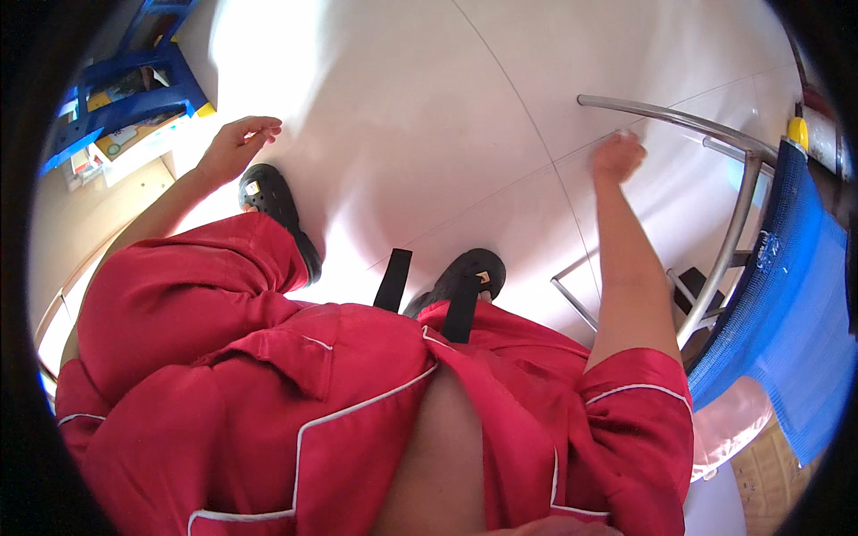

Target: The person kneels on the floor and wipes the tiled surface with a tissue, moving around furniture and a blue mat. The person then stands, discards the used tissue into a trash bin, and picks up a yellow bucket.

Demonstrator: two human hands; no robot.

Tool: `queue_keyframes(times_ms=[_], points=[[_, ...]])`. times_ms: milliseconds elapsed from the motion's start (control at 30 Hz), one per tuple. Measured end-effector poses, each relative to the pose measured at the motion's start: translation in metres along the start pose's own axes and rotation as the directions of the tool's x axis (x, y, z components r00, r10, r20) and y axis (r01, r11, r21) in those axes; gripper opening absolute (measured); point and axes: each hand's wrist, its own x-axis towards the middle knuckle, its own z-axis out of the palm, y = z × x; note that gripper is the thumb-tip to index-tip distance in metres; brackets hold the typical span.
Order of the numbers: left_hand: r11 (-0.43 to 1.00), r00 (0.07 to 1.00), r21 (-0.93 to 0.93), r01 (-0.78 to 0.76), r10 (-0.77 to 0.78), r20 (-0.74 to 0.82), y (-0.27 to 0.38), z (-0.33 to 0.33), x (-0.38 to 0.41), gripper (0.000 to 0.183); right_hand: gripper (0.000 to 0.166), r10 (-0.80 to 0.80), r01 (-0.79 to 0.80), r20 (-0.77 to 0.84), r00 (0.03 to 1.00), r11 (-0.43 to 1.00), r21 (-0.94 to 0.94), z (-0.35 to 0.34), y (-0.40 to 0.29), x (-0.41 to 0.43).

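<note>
My left hand (241, 144) hangs in the air at the left, above a black clog (268, 201), its fingers loosely bent with nothing visible in them. At the right, my right hand (618, 157) is held over the pale tiled floor (436, 134), near the metal armrest (670, 117) of a chair. Its fingers are curled; whether they are fully closed or hold something small cannot be told. Red clothing with white piping (268, 375) covers the legs and torso. Two black straps (393, 280) dangle in the middle, beside the other black clog (482, 268).
A blue mesh chair (777, 288) with a tubular metal frame stands at the right, a pink shiny item (730, 422) beneath its edge. Blue crates (141, 107) with books or papers stand at upper left, near a light wooden cabinet (144, 191).
</note>
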Motion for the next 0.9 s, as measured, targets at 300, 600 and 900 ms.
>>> queue_keyframes(times_ms=[300,600,900], points=[[0.996,0.996,-0.061,-0.064,0.068,0.066,0.015,0.019,0.028,0.026,0.022,-0.462,0.428,0.128,0.878,0.876,0.222,-0.008,-0.085,-0.084],[0.974,0.997,-0.214,-0.071,0.069,-0.017,0.003,0.034,0.020,0.027,0.030,0.077,0.596,0.649,0.757,0.327,-0.734,-0.025,0.088,-0.083],[0.946,0.993,-0.305,-0.114,0.121,0.006,-0.016,0.067,0.020,0.026,0.033,0.598,-0.558,0.104,0.795,0.787,-0.262,0.023,0.071,-0.126]])
